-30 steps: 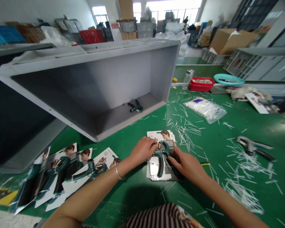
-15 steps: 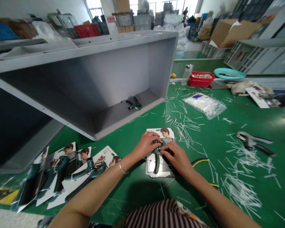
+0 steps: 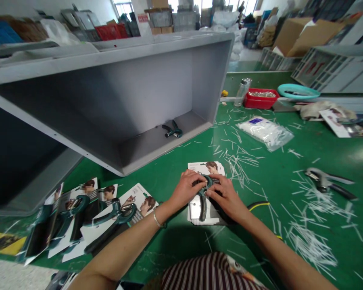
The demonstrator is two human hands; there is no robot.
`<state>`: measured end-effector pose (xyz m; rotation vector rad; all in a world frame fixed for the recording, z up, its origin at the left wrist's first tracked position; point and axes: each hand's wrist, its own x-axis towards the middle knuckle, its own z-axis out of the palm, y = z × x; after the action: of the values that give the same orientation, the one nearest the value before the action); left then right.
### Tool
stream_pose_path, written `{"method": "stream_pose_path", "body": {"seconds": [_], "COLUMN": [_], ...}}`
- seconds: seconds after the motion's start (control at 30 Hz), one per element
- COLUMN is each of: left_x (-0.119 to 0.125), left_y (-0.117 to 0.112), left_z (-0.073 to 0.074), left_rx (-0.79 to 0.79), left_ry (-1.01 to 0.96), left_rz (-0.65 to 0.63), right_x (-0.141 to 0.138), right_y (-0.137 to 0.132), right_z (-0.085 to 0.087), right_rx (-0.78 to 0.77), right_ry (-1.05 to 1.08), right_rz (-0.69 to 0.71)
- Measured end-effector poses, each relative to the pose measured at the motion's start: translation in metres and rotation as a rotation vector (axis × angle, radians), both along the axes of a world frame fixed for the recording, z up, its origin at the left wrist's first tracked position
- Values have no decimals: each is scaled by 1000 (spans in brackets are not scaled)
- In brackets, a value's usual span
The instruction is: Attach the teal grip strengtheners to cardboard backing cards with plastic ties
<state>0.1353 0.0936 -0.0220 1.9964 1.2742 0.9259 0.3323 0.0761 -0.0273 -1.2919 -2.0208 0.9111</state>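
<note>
A dark green and black hand grip exerciser (image 3: 203, 207) lies on a stack of printed backing cards (image 3: 196, 166) in front of me. My left hand (image 3: 188, 188) is closed, its thumb and fingertips pinching the exerciser near the spring end. From the other side my right hand (image 3: 225, 195) grips the same end with bent fingers. A small pale strip shows between the fingertips, mostly hidden. To the left, several carded hand grip exercisers (image 3: 121, 213) lie overlapping. Another loose exerciser (image 3: 173, 129) rests inside the grey crate.
A large grey crate (image 3: 157, 155) lies on its side at left. Cut white strips (image 3: 313, 245) litter the green table (image 3: 260, 257). Grey-handled cutters (image 3: 329, 181), yellow-edged pliers (image 3: 258, 204), a plastic bag (image 3: 266, 133), a red tray (image 3: 261, 104) and a bottle (image 3: 242, 92) are at right.
Both hands stay at the spring end of the exerciser. My right fingers have shifted up slightly and spread over its top. The view has moved a little.
</note>
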Motion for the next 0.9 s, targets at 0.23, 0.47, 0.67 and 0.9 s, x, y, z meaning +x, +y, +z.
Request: {"method": "stream_pose_path", "body": {"seconds": [0.23,0.47,0.67,0.9], "left_x": [1,3,3,-8], "left_y": [-4,-5,-9,-6], "left_z": [-7,-7,-8,3], "left_rx": [41,37,82,21], "left_ry": [-17,-5,40,34], "left_rz": [4,43,38,-137], "right_x": [-1,-1,-3,-7], "right_y": [2,1,1,1], "right_z": [-1,0,2,-1], "right_rx": [-25,-18,-28,4], "right_ry": [9,4,25,64], "right_rz": [14,31,17,-44]}}
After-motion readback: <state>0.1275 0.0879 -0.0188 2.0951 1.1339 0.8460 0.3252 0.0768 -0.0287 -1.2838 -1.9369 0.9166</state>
